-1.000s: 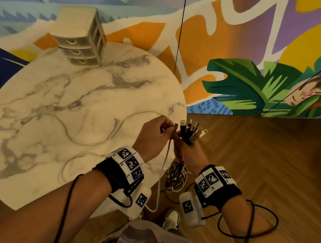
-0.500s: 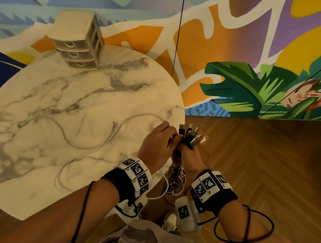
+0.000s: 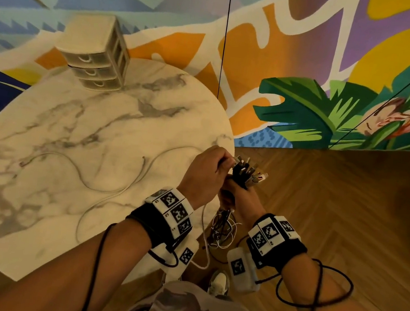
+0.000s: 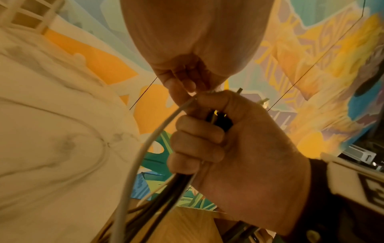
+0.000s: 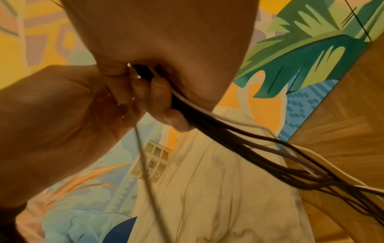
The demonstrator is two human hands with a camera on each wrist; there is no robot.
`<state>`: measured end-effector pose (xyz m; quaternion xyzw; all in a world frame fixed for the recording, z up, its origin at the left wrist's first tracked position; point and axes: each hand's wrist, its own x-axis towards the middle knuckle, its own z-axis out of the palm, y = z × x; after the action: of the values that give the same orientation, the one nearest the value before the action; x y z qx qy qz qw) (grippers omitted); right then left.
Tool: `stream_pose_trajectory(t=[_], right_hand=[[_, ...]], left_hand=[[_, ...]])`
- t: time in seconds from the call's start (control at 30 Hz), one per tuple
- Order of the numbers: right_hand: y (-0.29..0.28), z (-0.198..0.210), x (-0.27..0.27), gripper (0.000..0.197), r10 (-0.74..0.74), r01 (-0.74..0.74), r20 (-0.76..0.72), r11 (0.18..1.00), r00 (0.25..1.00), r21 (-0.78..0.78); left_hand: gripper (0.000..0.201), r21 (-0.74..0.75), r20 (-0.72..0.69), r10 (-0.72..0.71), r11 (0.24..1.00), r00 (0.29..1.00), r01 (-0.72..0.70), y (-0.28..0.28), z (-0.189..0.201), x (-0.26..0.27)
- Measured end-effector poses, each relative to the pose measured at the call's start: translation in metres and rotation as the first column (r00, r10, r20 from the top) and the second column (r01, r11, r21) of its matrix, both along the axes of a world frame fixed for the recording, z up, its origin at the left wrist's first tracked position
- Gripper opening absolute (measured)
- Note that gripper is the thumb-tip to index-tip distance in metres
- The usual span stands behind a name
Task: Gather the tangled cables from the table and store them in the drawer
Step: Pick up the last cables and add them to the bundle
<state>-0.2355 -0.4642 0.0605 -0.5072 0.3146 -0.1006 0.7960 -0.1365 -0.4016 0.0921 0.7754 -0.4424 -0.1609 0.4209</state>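
My right hand [image 3: 231, 194] grips a bundle of dark and white cables [image 3: 248, 173] just off the table's right edge, plugs fanned upward. The bundle's loose lengths [image 3: 220, 229] dangle tangled below the fist. My left hand [image 3: 224, 161] pinches the end of a white cable [image 4: 141, 156] and holds it against the bundle's plugs. That cable sags below my wrists; a long white cable [image 3: 105, 189] also snakes over the marble table [image 3: 45, 134]. The right wrist view shows the fingers [image 5: 153, 93] curled round dark strands [image 5: 228, 131]. A small beige drawer unit [image 3: 96, 62] stands at the table's far edge, all drawers closed.
The round table stands against a painted mural wall [image 3: 314, 65]. Wooden floor [image 3: 334, 211] lies to the right, under both hands. My shoe [image 3: 219, 282] shows below the dangling cables. Black sensor leads [image 3: 311, 287] loop from my wrist bands.
My left hand has brought the white cable's end right up against the plugs in my right fist. Both hands have stayed close together by the table's edge.
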Motion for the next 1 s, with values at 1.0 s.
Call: stream_pose_trajectory(t=[1.0], right_hand=[[-0.063, 0.019, -0.02, 0.049, -0.59, 0.588, 0.045, 0.807, 0.806, 0.05]], left_hand=[[0.02, 0.665, -0.251, -0.022, 0.723, 0.968, 0.189, 0.152, -0.095, 0.073]])
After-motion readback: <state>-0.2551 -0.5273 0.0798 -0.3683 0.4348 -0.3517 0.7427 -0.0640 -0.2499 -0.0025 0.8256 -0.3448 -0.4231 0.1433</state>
